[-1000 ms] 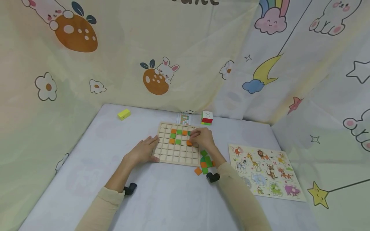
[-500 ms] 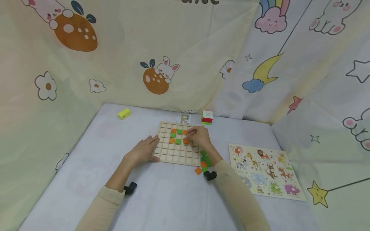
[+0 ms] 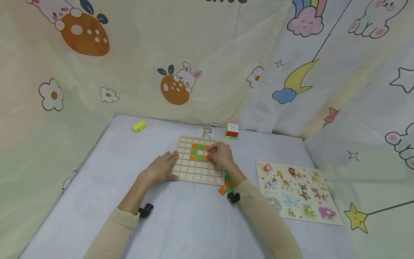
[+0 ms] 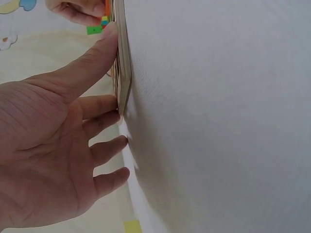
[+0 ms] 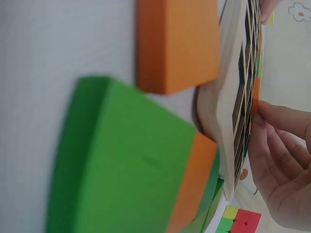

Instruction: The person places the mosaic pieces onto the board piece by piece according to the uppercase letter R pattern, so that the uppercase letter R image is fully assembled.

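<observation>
A wooden grid board (image 3: 194, 173) lies on the table, with several orange and green square tiles (image 3: 193, 151) set in its upper middle cells. My right hand (image 3: 221, 155) is over the board's right part. Its thumb and fingertips pinch an orange tile (image 5: 256, 92) at the grid surface, beside a green tile (image 3: 199, 158). My left hand (image 3: 160, 168) rests against the board's left edge with fingers extended; in the left wrist view its thumb (image 4: 92, 60) lies along the board's side. The right hand hides some cells.
Loose green and orange tiles (image 3: 229, 183) lie right of the board, partly hidden by the right wrist. One orange tile (image 3: 222, 191) lies apart. A small pattern card (image 3: 207, 132), a puzzle cube (image 3: 232, 131), a yellow block (image 3: 139, 126) and an animal puzzle board (image 3: 291, 199) surround it.
My right hand has slid left across the board, bringing the orange tile beside the green one. A dark green tile seen earlier is now behind that hand. The left hand stays put.
</observation>
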`<state>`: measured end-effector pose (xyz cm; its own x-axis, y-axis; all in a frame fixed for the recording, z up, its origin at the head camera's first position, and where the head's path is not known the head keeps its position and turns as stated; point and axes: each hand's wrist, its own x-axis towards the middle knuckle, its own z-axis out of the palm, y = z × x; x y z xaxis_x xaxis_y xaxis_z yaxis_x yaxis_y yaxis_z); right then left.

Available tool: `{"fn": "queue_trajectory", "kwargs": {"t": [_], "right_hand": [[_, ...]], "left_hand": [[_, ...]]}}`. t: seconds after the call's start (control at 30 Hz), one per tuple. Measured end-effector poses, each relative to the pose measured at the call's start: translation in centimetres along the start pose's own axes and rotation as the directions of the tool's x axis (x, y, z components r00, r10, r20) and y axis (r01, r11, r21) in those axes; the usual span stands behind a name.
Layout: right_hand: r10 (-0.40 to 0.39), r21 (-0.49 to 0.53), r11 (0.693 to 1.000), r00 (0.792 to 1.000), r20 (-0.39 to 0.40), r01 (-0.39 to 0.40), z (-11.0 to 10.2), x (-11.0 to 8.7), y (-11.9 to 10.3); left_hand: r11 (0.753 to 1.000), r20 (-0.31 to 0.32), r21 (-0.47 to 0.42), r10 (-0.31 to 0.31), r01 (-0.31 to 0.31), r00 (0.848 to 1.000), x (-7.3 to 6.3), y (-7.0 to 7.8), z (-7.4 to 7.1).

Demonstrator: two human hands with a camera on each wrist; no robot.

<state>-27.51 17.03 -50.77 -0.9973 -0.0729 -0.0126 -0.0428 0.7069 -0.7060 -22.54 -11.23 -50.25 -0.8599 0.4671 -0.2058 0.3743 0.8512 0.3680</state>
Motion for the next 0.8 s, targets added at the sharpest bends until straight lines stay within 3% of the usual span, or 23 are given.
{"fn": "queue_trajectory", "kwargs": {"t": [0.3,0.6,0.8], "right_hand": [[-0.010,0.012,1.000,1.000,0.027,0.009,-0.7,-0.5,0.0],[-0.068,-0.010,0.998,0.996,0.061,0.069,-0.7,-1.0,0.2],[-0.065,0.001,0.998,0.996,0.057,0.065,-1.6,-2.3,0.3]], "left_hand": [[1.000,0.004,0.005,-0.007,0.007,1.000,0.1,0.0,0.1],[1.000,0.008,0.011,-0.008,0.008,1.000,-0.2,0.2,-0.6],[1.000,0.008,0.010,0.000,0.000,1.000,-0.2,0.2,-0.3]]}}
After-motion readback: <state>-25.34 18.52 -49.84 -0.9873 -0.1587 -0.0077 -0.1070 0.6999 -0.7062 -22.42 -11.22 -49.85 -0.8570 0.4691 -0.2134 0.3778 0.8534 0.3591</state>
